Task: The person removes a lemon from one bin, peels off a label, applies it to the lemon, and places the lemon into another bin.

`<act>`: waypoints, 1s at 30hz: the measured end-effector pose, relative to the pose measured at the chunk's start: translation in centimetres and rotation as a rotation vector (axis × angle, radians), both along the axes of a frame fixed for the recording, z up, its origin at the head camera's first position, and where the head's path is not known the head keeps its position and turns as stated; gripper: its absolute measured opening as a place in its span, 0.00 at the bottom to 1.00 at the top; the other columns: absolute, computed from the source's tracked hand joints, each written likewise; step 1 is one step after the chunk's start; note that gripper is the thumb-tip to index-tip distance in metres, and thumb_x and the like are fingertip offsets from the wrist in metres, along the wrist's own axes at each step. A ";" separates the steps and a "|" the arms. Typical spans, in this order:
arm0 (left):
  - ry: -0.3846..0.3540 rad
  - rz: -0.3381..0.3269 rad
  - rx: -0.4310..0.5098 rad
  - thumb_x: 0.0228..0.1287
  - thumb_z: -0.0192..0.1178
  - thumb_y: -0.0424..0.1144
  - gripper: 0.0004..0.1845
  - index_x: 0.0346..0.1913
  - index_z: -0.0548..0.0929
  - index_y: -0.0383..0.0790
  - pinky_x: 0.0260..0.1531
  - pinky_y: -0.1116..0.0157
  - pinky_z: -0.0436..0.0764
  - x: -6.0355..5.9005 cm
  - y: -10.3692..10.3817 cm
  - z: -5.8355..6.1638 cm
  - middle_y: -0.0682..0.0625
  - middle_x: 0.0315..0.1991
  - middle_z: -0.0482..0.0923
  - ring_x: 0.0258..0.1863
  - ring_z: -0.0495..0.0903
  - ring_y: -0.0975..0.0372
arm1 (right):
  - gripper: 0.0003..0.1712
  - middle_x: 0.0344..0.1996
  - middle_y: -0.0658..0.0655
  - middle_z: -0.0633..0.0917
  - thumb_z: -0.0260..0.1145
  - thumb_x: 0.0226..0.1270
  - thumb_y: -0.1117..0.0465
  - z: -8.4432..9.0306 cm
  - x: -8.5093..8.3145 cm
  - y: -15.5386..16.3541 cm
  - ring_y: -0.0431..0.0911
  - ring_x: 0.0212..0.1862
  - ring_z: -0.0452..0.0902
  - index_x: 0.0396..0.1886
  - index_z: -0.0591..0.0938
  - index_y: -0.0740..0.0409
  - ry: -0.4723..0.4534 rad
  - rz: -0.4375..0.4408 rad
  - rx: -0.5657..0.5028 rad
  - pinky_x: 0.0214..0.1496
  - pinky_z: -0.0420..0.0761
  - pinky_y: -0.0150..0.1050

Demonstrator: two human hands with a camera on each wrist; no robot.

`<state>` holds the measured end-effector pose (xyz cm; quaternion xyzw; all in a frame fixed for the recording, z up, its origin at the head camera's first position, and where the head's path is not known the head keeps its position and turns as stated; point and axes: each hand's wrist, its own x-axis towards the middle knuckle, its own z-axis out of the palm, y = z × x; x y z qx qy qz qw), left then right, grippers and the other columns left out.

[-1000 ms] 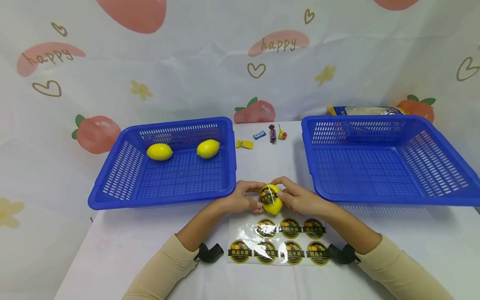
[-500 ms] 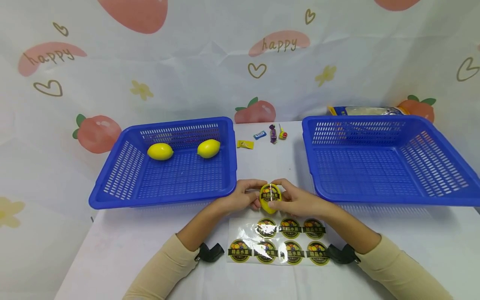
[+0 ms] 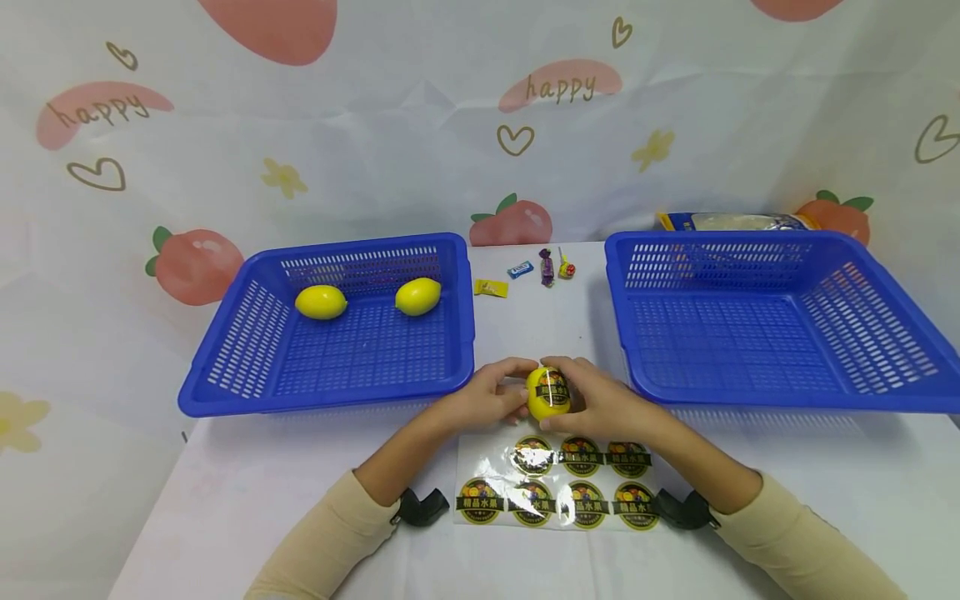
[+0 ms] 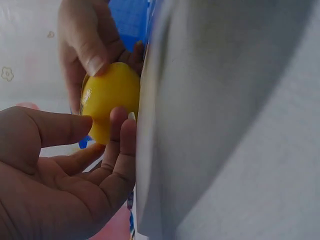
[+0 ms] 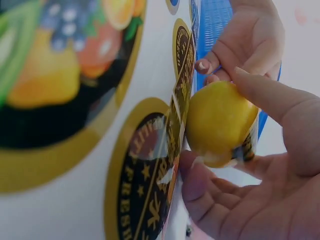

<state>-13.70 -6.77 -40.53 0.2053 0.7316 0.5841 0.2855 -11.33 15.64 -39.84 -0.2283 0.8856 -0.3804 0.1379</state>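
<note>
gripping one lemon [image 3: 547, 393], both hands' fingers [image 3: 517, 369] curl round it; two lemons [image 3: 321, 302] sit in one of two baskets [image 3: 225, 350].

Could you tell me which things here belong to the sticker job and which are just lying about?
In use:
lemon, held by left hand and right hand
sticker sheet
two lemons in left basket
right basket

Lying about:
sweets
yellow wrapper
bag behind right basket
</note>
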 end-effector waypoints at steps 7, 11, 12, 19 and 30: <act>0.205 -0.052 -0.178 0.72 0.54 0.29 0.27 0.72 0.66 0.33 0.33 0.65 0.79 0.8 -0.2 1.1 0.38 0.64 0.70 0.27 0.76 0.63 | 0.38 0.53 0.62 0.77 0.77 0.60 0.55 0.1 -0.1 0.0 0.42 0.35 0.77 0.65 0.72 0.63 0.069 -0.016 -0.099 0.39 0.82 0.39; 0.317 -0.075 -0.288 0.72 0.56 0.31 0.29 0.73 0.65 0.32 0.35 0.64 0.75 1.1 -0.3 1.6 0.40 0.58 0.73 0.29 0.72 0.63 | 0.36 0.53 0.62 0.78 0.78 0.58 0.57 0.1 0.0 0.0 0.42 0.34 0.79 0.64 0.74 0.62 0.087 -0.009 -0.113 0.38 0.82 0.40; 0.329 -0.083 -0.309 0.72 0.56 0.32 0.29 0.74 0.64 0.31 0.36 0.63 0.76 1.2 -0.4 1.8 0.40 0.56 0.73 0.31 0.73 0.62 | 0.35 0.54 0.62 0.78 0.78 0.58 0.58 0.1 0.0 0.0 0.42 0.33 0.79 0.63 0.74 0.62 0.093 -0.008 -0.116 0.37 0.82 0.40; 0.476 -0.141 -0.499 0.75 0.56 0.38 0.31 0.75 0.61 0.31 0.63 0.55 0.73 2.9 -0.4 4.0 0.38 0.68 0.68 0.63 0.73 0.52 | 0.34 0.51 0.61 0.79 0.79 0.56 0.60 0.1 0.0 0.0 0.43 0.32 0.78 0.61 0.77 0.62 0.100 -0.008 -0.138 0.35 0.81 0.38; 0.950 0.078 -0.463 0.69 0.64 0.36 0.16 0.57 0.84 0.41 0.58 0.59 0.77 3.7 -1.8 7.3 0.50 0.55 0.83 0.57 0.78 0.57 | 0.35 0.51 0.61 0.80 0.79 0.56 0.59 0.4 0.0 0.0 0.43 0.33 0.78 0.62 0.76 0.63 0.082 -0.025 -0.115 0.34 0.80 0.40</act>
